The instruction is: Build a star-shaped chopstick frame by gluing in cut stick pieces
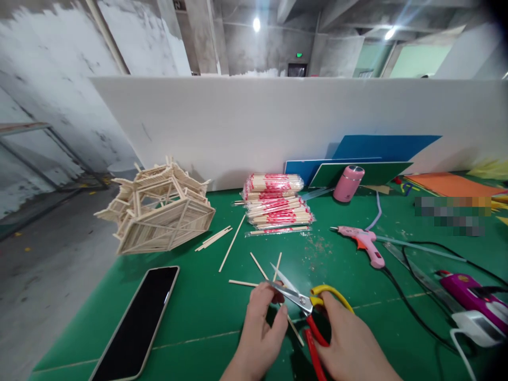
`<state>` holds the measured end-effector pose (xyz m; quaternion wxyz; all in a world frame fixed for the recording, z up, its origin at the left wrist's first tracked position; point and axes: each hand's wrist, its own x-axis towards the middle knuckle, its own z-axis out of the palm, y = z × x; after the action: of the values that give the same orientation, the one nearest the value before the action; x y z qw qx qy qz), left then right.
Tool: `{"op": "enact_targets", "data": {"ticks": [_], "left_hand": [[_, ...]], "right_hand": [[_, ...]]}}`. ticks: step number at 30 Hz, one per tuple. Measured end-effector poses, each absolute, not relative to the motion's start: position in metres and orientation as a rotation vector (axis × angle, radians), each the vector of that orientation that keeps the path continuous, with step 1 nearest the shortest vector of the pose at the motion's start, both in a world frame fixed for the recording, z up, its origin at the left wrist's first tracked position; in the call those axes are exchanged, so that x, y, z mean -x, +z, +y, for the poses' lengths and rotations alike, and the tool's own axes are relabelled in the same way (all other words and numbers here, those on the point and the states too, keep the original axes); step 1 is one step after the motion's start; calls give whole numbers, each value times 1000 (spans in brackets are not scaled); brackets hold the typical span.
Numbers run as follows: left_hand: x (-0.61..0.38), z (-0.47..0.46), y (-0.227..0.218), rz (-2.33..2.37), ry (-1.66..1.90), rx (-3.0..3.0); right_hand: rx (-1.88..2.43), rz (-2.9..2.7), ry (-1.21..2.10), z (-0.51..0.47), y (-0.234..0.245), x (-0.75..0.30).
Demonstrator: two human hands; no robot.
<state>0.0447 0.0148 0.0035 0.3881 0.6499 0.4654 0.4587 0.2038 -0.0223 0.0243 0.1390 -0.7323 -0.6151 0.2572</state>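
My right hand (349,344) grips scissors (307,307) with red and yellow handles, their steel blades open and pointing up and left. My left hand (260,328) pinches a thin wooden stick (291,324) that passes between the blades. Both hands hover low over the green table (198,301) at its near edge. A few loose sticks (232,242) lie on the green surface just beyond the blades.
A wooden stick-built model pavilion (159,211) sits at the table's left corner, a black phone (138,323) in front of it. Packs of wrapped chopsticks (275,203) lie in the middle. A pink glue gun (363,241), pink cup (348,182), ruler (420,278) and purple tool (474,296) are to the right.
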Motion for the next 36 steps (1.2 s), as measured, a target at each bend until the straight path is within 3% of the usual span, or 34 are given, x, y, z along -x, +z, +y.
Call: {"op": "enact_targets", "data": {"ticks": [9,20,36], "left_hand": [[-63,18,8,1369,1284,-1353],[-63,17,7,1346,1310,-1488],[-53,19,-7,1362,1381,-1502]], "right_hand": [[2128,-1819,503,-21,16,-182],[1936,-1979,302,-18,-6,-200],[2128,-1709,651,-14,28,-176]]}}
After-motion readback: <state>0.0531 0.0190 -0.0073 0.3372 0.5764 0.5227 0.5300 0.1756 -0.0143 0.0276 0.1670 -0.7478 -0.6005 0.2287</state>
